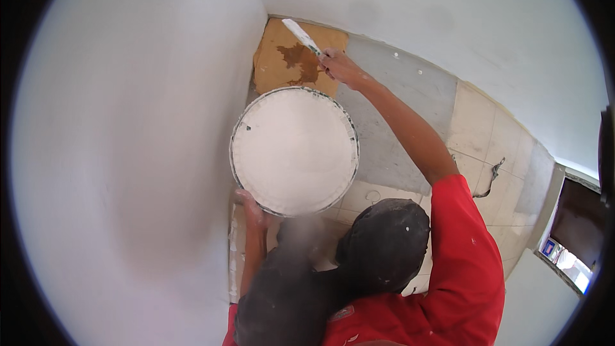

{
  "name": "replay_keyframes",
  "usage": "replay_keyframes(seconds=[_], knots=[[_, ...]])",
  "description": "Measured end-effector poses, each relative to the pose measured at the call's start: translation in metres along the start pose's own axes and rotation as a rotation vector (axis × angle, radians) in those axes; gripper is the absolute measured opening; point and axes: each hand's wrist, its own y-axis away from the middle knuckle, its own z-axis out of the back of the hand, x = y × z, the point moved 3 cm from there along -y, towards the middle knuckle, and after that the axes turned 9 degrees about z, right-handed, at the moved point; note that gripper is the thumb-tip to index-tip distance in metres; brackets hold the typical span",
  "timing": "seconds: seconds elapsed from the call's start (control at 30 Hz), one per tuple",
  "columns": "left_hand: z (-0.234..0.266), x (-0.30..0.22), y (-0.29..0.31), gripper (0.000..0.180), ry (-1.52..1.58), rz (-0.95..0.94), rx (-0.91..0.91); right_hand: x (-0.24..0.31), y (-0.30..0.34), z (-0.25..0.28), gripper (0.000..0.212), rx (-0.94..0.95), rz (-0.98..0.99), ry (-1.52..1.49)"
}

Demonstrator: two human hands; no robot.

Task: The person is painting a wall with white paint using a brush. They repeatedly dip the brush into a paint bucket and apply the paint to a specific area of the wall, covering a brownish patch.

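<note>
A round bucket (234,160), nearly filled across its top with smooth white paint or compound, sits in front of my knees. My left hand (252,208) grips its near left side, part of the fingers hidden behind the wall of the bucket. Stretched out beyond the far rim, my right hand (339,68) is closed around a flat, white-coated stick-like tool (300,35) with green marks close to the fingers. The tool points up and left, over a stained brown board, apart from the bucket.
The brown cardboard-like sheet (272,54) lies in the corner between the left wall (141,122) and far wall (448,13). Grey sheeting (397,128) and beige tiles (477,128) cover the floor. A dark strip (493,179) lies right. An opening (576,224) shows far right.
</note>
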Motion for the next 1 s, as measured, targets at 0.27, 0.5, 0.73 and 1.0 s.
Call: replay_keyframes(seconds=[0.27,0.5,0.73,1.0], knots=[[0.001,0.002,0.003,0.096,0.064,0.021,0.027,-0.019,-0.062,-0.032,0.022,0.018,-0.107,-0.082],[0.005,0.009,-0.003,0.093,0.090,0.024,-0.027,-0.051,-0.093,-0.045,0.040,-0.101,-0.064,0.155],[0.002,0.004,0.001,0.090,0.031,-0.024,0.030,-0.032,-0.091,-0.054,0.029,-0.034,0.151,0.493],[0.009,0.006,0.008,0.092,-0.076,-0.117,0.048,-0.045,-0.113,-0.071,0.019,-0.110,0.109,0.348]])
